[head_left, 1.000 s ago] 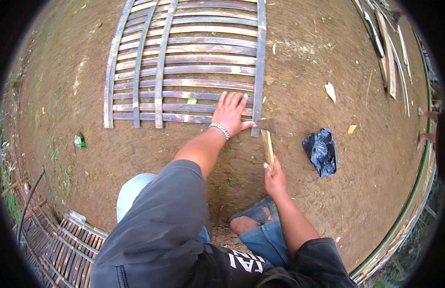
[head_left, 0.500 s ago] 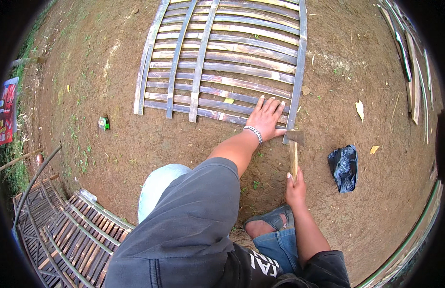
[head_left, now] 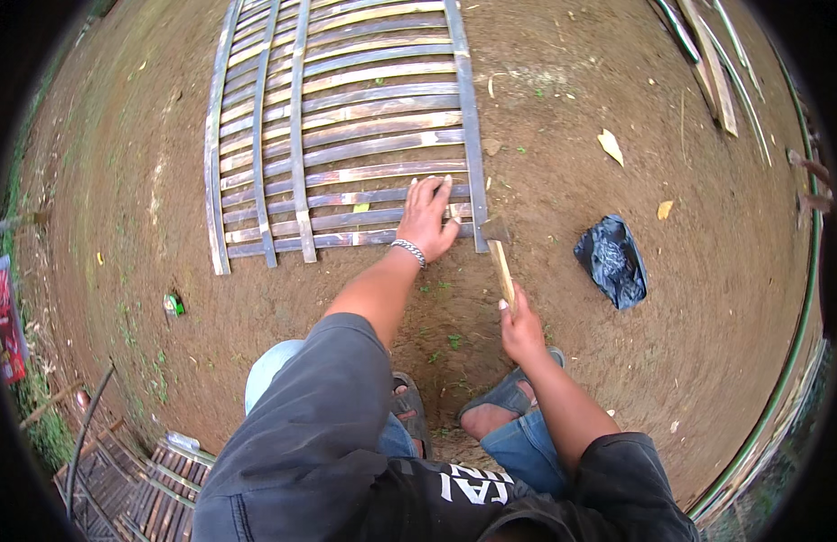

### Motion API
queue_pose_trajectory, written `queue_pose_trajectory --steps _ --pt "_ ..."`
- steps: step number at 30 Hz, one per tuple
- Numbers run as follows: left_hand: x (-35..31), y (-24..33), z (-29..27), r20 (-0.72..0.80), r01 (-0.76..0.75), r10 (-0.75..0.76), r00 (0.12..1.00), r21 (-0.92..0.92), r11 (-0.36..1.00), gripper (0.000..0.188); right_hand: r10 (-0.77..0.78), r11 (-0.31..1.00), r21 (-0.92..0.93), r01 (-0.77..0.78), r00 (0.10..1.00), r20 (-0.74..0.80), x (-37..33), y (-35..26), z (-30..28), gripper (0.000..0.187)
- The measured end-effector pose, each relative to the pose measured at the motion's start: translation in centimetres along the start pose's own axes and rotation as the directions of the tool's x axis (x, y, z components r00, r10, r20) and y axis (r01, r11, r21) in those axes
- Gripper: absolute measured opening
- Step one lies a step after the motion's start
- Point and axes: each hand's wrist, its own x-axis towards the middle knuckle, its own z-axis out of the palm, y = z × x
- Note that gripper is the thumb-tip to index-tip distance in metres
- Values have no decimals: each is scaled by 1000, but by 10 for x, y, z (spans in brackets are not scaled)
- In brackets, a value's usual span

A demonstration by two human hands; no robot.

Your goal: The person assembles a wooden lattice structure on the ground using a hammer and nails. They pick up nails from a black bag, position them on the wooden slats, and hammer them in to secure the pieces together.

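Your right hand point(head_left: 521, 327) wraps the hatchet point(head_left: 501, 269), its handle pointing away, its head beside the lattice point(head_left: 463, 108)'s near right corner. Your left hand point(head_left: 425, 221), fingers slightly spread, lies over that corner. The lattice sits on the ground point(head_left: 563, 361), rails running away; slats are laid across, their fastening unclear.

Your left forearm point(head_left: 369, 296) reaches forward and slants inward, the wrist point(head_left: 407, 254) nearly straight. Your left hand point(head_left: 425, 217) is palm down, its fingers spread a little, slightly bent and pointing away from you. Your right forearm point(head_left: 574, 408) also angles forward and inward. Your right hand point(head_left: 522, 332), nearer your body, is curled into a grip, its thumb point(head_left: 505, 309) pointing forward.
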Motion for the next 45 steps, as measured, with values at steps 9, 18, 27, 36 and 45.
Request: queue_pose_trajectory --steps 9,18,27,36,45 --pt "47 55 1 -332 -39 -77 940 -328 944 50 157 987 -46 -152 977 146 4 -18 -17 48" --pt "106 290 52 425 -580 619 660 -236 780 12 183 980 -116 -160 954 236 6 -2 -8 45" --pt "91 274 150 550 -528 397 735 97 844 21 -185 979 -51 195 970 159 -1 17 5 50" --pt "93 278 144 473 -485 443 762 -37 874 19 -326 944 -27 329 942 74 -1 27 -1 53" --pt "43 281 33 -134 -310 322 937 -742 594 10 -241 968 -46 248 963 123 8 30 -3 58"
